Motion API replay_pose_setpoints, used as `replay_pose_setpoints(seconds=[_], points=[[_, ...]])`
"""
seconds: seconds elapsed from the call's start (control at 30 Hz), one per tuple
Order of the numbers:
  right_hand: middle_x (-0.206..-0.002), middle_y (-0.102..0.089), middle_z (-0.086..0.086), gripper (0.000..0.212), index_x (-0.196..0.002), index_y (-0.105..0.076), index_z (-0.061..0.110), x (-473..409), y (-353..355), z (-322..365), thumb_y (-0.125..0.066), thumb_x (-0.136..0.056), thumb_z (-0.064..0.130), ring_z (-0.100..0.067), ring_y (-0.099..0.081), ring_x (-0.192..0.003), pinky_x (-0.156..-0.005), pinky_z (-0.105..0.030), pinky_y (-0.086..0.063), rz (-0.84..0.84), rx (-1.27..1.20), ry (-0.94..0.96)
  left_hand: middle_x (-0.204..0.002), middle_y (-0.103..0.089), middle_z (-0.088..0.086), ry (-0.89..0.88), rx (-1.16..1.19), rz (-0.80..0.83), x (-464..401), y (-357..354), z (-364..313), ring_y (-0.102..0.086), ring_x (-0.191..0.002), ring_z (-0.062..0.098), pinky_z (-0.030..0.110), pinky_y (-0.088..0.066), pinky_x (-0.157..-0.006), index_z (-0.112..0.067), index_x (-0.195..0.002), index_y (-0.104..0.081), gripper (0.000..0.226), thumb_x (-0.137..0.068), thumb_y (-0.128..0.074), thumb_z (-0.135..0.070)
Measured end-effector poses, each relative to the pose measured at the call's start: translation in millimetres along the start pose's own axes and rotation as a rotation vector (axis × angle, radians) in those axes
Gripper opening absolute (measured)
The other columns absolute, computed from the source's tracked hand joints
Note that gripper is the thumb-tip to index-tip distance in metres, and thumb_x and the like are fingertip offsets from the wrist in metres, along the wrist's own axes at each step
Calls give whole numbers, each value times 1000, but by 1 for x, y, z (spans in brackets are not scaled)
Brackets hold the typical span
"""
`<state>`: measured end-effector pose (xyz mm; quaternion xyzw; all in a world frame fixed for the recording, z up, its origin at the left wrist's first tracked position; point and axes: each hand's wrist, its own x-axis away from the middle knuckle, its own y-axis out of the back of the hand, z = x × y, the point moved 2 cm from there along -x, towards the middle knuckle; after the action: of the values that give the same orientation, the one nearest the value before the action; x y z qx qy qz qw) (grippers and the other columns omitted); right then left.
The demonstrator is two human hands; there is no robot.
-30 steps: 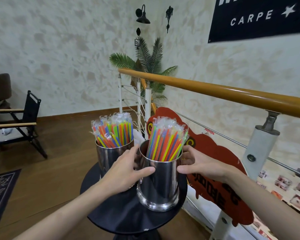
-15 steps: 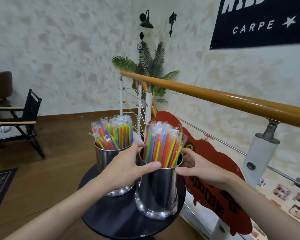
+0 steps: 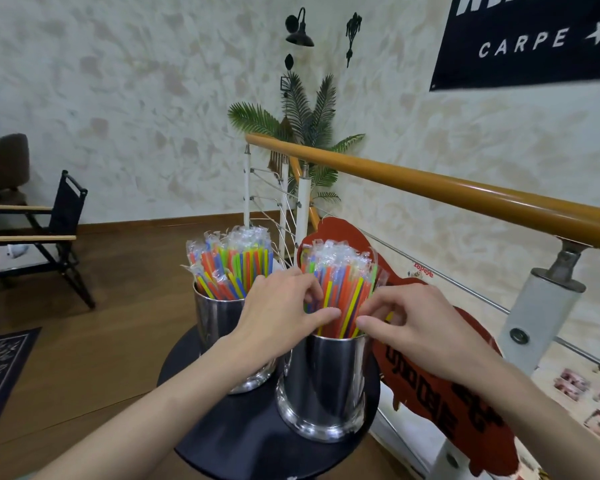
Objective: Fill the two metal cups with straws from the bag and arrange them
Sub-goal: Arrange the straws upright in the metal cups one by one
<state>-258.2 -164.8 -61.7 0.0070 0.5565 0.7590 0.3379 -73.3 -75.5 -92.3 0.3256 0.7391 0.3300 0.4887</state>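
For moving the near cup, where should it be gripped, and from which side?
Probably the bare steel wall of the near cup, below the rim and above the flared base, one hand from each side. It stands upright; straws crowd the mouth, so a top grip is blocked. Both the left hand and right hand are at the straws.

Orange, yellow, green and blue straws [image 3: 340, 296] fill shiny silver cups [image 3: 323, 379] on a black table [image 3: 243, 441].

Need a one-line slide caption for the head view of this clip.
Both hands, left hand and right hand, gather the wrapped straws in the near metal cup on a round black table.
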Motion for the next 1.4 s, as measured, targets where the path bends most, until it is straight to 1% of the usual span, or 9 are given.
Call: replay_pose_setpoints(seconds=[0.17,0.33,0.47,0.67,0.8,0.9,1.0,1.1,1.4], points=[[-74,-71,14,7,-88,-79,28,-14,-23,0,-72,-90,29,10,-61,-67,-59,-12,-40,44,-100,18,-78,-61,-14,61,61,30,-9,-9,4,-57,-76,3,25,-44,-64,-30,-89,-60,34,-81,-72,-61],[-76,-72,11,6,-91,-79,22,-19,-33,1,-74,-89,24,13,-58,-62,-61,-8,-40,19,-159,-19,-78,-64,-15,104,197,76,-10,-14,14,-61,-75,1,30,-55,-70,-32,-85,-62,21,-85,-76,-48],[-73,-72,10,12,-93,-79,21,-22,-33,3,-82,-83,26,12,-58,-60,-59,-6,-40,5,-182,-2,-81,-66,-10,88,385,101,-11,-13,19,-57,-65,-4,26,-49,-65,-25,-85,-64,23,-85,-78,-43],[-80,-72,12,29,-88,-70,27,-29,-35,6,-89,-72,42,8,-58,-66,-61,-17,-39,-20,-142,21,-68,-60,-9,78,600,56,-17,6,16,-52,-55,-4,14,-39,-58,-19,-79,-60,24,-87,-78,-33],[-75,-66,12,23,-86,-58,27,-28,-39,11,-78,-86,38,-9,-60,-64,-64,-36,-51,-118,-195,115,-75,-70,0,50,671,-28,-27,33,6,-68,-64,10,18,-49,-61,-12,-89,-60,20,-92,-71,-28],[-91,-65,18,4,-102,-62,23,-31,-32,14,-62,-101,19,-6,-62,-78,-69,-26,-48,-156,-216,256,-77,-72,7,63,776,-138,-38,56,0,-70,-63,14,23,-55,-60,-3,-104,-58,22,-95,-69,-20],[-110,-61,25,30,-125,-62,29,-38,-22,15,-58,-102,10,8,-57,-93,-77,-22,-48,-215,-115,360,-83,-75,12,105,859,-179,-44,69,-2,-70,-65,18,30,-59,-62,-1,-117,-50,30,-97,-67,-15],[-117,-62,17,50,-140,-55,33,-45,-19,16,-64,-98,8,0,-59,-93,-75,-32,-56,-202,24,440,-85,-76,8,128,871,-188,-46,73,1,-69,-68,17,26,-58,-61,-2,-119,-48,31,-97,-65,-15],[-98,-68,20,17,-103,-67,31,-48,-18,13,-67,-95,16,0,-64,-88,-71,-26,-52,-233,-57,357,-83,-77,2,45,672,-114,-41,60,7,-73,-72,23,46,-60,-74,-11,-110,-61,21,-93,-71,-17]])
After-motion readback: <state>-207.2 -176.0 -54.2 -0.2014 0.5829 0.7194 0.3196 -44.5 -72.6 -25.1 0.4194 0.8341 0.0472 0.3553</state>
